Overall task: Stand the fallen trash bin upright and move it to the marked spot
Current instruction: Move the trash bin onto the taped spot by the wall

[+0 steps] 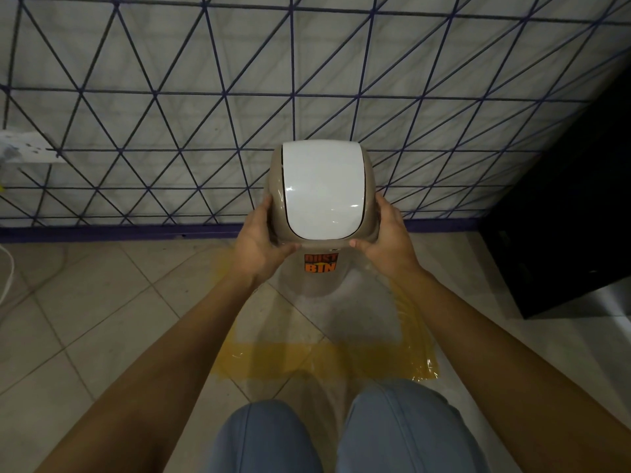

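The trash bin (322, 189) is beige with a white swing lid and an orange "DUST BIN" label. It stands upright in front of me, seen from above, inside a square of yellow tape (327, 361) on the tiled floor. My left hand (261, 242) grips the left side of its top rim. Gripping the right side of the rim is my right hand (384, 242). The bin's base is hidden under its own top.
A wall with a dark triangle pattern (205, 114) rises just behind the bin. A black cabinet (563, 216) stands to the right. A white socket (27, 146) and cables (8, 271) are at the far left. My knees (341, 438) are below.
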Action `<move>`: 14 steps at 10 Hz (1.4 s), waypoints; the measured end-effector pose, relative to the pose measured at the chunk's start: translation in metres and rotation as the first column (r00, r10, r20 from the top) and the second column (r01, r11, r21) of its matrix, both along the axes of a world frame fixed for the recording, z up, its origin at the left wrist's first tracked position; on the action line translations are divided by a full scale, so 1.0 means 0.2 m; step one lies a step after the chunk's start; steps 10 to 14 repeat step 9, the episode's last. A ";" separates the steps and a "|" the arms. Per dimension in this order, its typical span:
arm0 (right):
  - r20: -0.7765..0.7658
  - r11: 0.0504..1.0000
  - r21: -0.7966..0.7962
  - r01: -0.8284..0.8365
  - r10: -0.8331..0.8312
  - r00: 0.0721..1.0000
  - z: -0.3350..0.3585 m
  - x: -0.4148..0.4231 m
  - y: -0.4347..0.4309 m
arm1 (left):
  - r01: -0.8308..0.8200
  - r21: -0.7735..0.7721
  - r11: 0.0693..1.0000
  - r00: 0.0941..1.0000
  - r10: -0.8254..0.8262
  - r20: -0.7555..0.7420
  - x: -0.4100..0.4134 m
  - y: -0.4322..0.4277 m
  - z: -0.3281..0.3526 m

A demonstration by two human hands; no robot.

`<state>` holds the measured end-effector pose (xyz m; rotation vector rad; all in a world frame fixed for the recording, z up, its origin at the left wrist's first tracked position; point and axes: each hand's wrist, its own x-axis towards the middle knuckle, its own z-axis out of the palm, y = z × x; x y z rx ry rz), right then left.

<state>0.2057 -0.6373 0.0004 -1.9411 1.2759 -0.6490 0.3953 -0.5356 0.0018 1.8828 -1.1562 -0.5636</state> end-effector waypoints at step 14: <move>-0.074 0.999 -0.039 -0.009 0.007 0.997 0.09 -0.01 0.03 | -0.081 -0.080 0.994 0.973 0.096 0.208 -0.10 0.04 0.04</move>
